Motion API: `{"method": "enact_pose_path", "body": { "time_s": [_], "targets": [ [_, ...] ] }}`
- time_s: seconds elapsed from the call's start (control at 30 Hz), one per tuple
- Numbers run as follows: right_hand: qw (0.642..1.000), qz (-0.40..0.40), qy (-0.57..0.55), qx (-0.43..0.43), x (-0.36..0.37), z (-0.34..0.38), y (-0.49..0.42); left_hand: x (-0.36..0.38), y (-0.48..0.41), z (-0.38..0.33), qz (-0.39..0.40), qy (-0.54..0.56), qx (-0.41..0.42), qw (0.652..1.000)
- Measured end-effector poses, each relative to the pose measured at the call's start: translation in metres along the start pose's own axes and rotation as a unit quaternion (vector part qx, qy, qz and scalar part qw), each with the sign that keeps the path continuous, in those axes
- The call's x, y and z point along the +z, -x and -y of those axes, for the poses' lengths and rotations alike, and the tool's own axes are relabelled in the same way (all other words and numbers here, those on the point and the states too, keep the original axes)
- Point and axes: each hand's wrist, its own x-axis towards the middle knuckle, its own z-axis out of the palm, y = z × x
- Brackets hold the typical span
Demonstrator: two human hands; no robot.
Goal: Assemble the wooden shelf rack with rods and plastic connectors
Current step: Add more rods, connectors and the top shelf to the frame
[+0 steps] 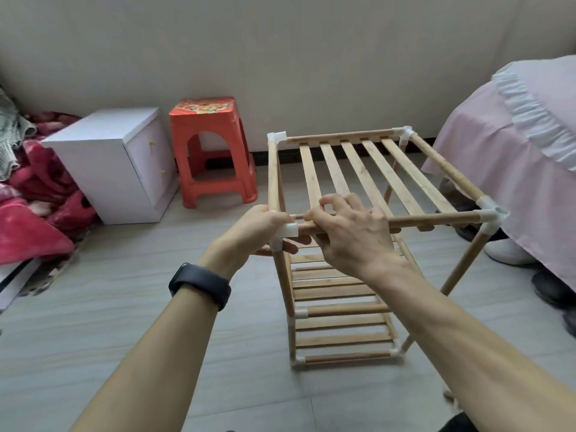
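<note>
Head view: a pale tiled floor (124, 307) is seen under everything, and a bed (505, 151) with a pink frilled cover is seen off to the right of the hands, with a white shoe (508, 251) tucked under its edge. The wooden rack (364, 177) is stood upright on the floor directly ahead of and below the hands. Its slatted top shelf is at hand level and two more slatted shelves are seen beneath. A white cabinet (103, 169) is placed well to the left of the hands and beyond them, and an orange-red stool (215, 157) is set just beside it. Red blankets (34, 213) are heaped at the far left.

The left hand (258, 229) is wrapped round the white connector (289, 229) at the rack's near left corner, with the thumb laid on top and the fingers curled underneath. The right hand (352, 238) is placed just beside it, its fingers curled over the front rod (436, 219) where that rod enters the connector. A black wristband (199, 283) is worn on the left wrist.
</note>
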Motion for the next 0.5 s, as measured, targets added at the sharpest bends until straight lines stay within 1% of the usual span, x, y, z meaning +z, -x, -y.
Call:
{"method": "enact_pose_path", "body": {
  "time_s": [0.03,0.1,0.13,0.27,0.4,0.5],
  "targets": [
    [1.000,-0.014,-0.004,0.007,-0.005,-0.001,-0.002,0.000,0.001,0.000,0.003,0.004,0.001,1.000],
    [0.998,-0.047,-0.023,0.032,-0.015,-0.006,-0.005,-0.001,0.001,0.002,-0.022,0.028,0.001,0.999],
    [0.998,-0.048,-0.029,0.039,-0.018,-0.007,-0.005,0.000,0.000,0.002,-0.036,0.039,0.000,0.999],
    [1.000,-0.007,-0.009,0.022,-0.010,0.000,0.005,0.006,-0.002,0.003,-0.063,0.041,0.004,0.997],
    [1.000,-0.013,0.000,0.028,-0.006,0.004,0.008,0.014,-0.006,0.005,-0.122,0.037,0.005,0.992],
    [0.999,-0.022,0.007,0.026,-0.004,0.004,0.010,0.016,-0.008,0.006,-0.133,0.049,0.003,0.990]
  ]
}}
